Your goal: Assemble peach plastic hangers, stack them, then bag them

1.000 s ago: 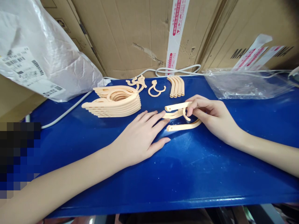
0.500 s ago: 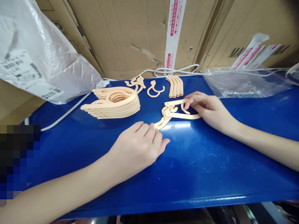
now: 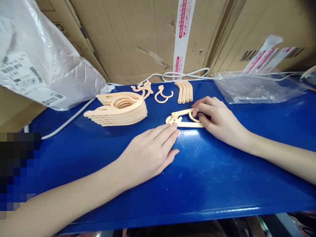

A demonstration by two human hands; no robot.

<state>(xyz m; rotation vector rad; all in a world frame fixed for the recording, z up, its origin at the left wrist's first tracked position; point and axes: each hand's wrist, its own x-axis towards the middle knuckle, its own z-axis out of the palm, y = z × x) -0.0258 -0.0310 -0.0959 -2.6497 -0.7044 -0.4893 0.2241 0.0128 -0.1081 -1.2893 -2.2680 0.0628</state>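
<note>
A peach plastic folding clothes hanger lies on the blue tabletop between my hands, its two arms side by side and pointing right. My right hand grips its right end, fingers curled round the hook and the arm ends. My left hand is open, fingers stretched out, with the fingertips resting on the hanger's jointed left end and hiding part of it. Behind my left hand is a neat stack of folded hangers. Loose hooks and a row of curved arm pieces lie farther back.
A white padded mailer bag leans at the left. Cardboard boxes line the back, with a white cable in front of them. A clear plastic bag lies at back right. The blue table ends at a front edge.
My left fingers have straightened from a curl and now lie flat on the hanger's left end. The hanger's left arms have folded in, and my right hand has shifted slightly left.
</note>
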